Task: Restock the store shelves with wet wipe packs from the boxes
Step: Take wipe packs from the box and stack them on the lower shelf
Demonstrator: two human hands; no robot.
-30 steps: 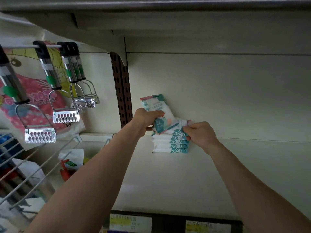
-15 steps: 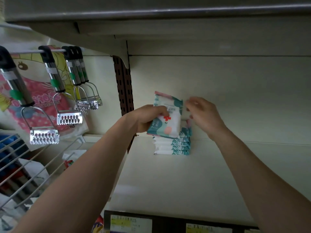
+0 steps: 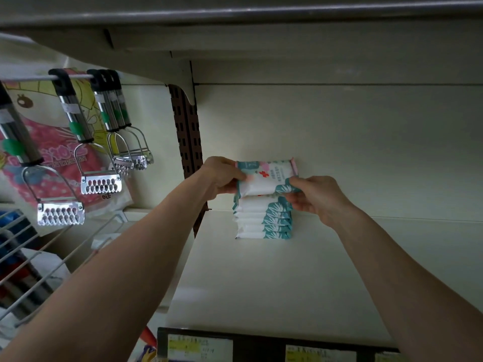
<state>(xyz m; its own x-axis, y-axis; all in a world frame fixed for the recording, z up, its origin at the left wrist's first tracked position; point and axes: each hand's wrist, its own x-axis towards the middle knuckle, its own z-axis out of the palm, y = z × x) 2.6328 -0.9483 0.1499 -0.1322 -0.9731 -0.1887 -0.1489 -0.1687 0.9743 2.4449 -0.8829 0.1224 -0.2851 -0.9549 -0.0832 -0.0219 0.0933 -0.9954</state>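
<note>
A white and teal wet wipe pack (image 3: pixel 266 177) lies level on top of a stack of several like packs (image 3: pixel 262 219) at the back of the cream shelf (image 3: pixel 274 278), against the rear wall. My left hand (image 3: pixel 222 176) grips the pack's left end. My right hand (image 3: pixel 316 195) pinches its right end, fingers over the teal corner. Both forearms reach in from below.
A brown slotted upright (image 3: pixel 187 142) stands just left of the stack. Metal graters (image 3: pixel 100 182) hang on a rail at the left, in front of a pink printed bag (image 3: pixel 52 152). A white wire rack (image 3: pixel 39 257) sits lower left. Price labels (image 3: pixel 198 348) line the shelf's front edge.
The pack, held tilted by my left hand alone, has turned level and come down onto the stack. My right hand has moved from the stack to the pack's right end.
</note>
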